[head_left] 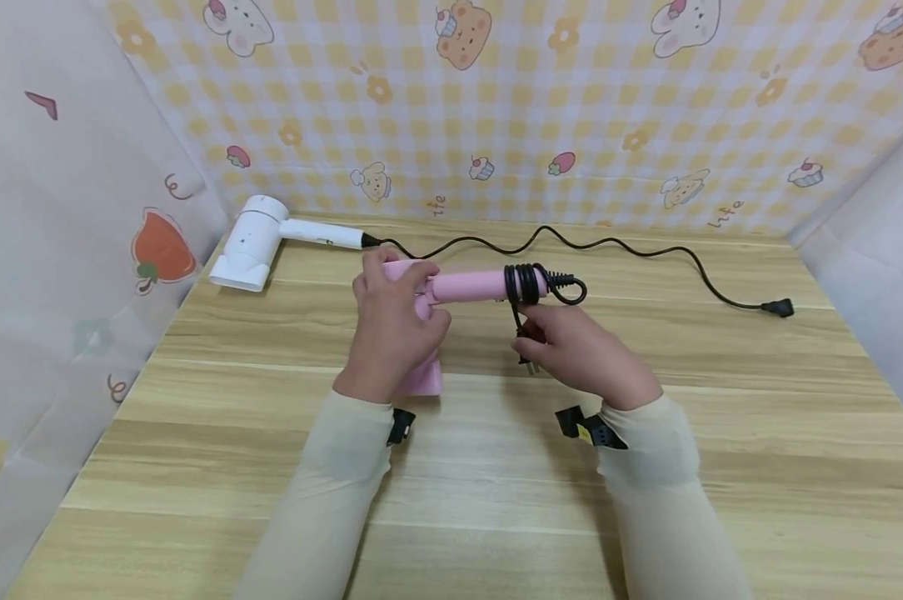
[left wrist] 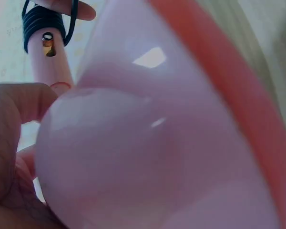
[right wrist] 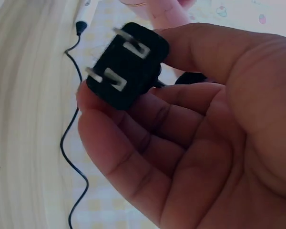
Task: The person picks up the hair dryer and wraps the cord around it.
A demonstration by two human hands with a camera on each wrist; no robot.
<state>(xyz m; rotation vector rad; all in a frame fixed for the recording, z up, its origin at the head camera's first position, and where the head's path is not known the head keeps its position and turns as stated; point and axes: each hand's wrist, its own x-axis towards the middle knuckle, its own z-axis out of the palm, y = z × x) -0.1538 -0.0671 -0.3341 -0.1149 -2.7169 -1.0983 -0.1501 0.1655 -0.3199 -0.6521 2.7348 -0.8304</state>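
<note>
A pink hair dryer (head_left: 466,287) is held above the table, its handle pointing right. My left hand (head_left: 395,325) grips it round the head; the left wrist view shows its glossy pink body (left wrist: 148,124) very close. Black cord (head_left: 522,285) is wound in several turns round the handle's end, with a small loop sticking out at the right. Below these turns hangs a short length of cord with a black two-pin plug (right wrist: 126,64). Between thumb and fingers my right hand (head_left: 582,350) pinches that plug, prongs showing in the right wrist view.
Behind, at the left, a white hair dryer (head_left: 249,242) lies on the wooden table (head_left: 481,500). Its black cord (head_left: 609,242) runs in waves along the back to a plug (head_left: 778,307) at the right. Patterned cloth (head_left: 511,108) hangs behind the table.
</note>
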